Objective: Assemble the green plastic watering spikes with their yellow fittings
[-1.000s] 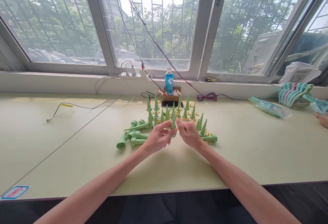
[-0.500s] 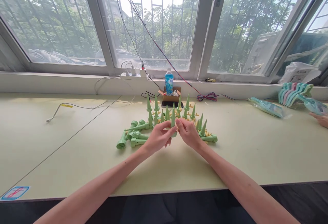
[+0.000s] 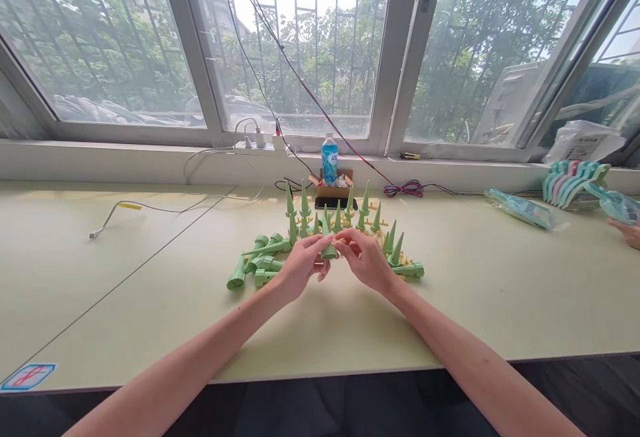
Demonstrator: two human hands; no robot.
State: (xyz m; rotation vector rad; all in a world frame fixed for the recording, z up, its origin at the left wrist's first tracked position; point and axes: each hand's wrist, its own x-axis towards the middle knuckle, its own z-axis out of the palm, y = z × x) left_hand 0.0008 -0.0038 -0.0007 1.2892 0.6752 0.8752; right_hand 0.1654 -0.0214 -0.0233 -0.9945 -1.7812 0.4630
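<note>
My left hand (image 3: pixel 303 267) is closed round a green plastic watering spike (image 3: pixel 328 249), its wide collar tilted toward me. Against the side of that spike, my right hand (image 3: pixel 369 260) pinches a small yellow valve (image 3: pixel 339 240), mostly covered by the fingertips. Behind both hands several green spikes (image 3: pixel 291 205) stand point up, some with yellow valves (image 3: pixel 373 207) sticking out of their sides. More green spikes (image 3: pixel 237 279) lie in a heap left of my left hand. Beside my right wrist are another lying spike (image 3: pixel 413 269) and loose yellow valves (image 3: pixel 407 260).
A blue bottle (image 3: pixel 329 160) stands by a small cardboard box (image 3: pixel 333 191), with a black phone (image 3: pixel 323 203) in front. Cables (image 3: pixel 405 188) run along the window side. At right lie a bagged turquoise item (image 3: pixel 520 208) and pastel hangers (image 3: pixel 575 183); another person's hand (image 3: pixel 625 230) is there.
The held spike has moved slightly left and tipped, so its collar faces me more. My right hand has followed it left, with fingers still against its side.
</note>
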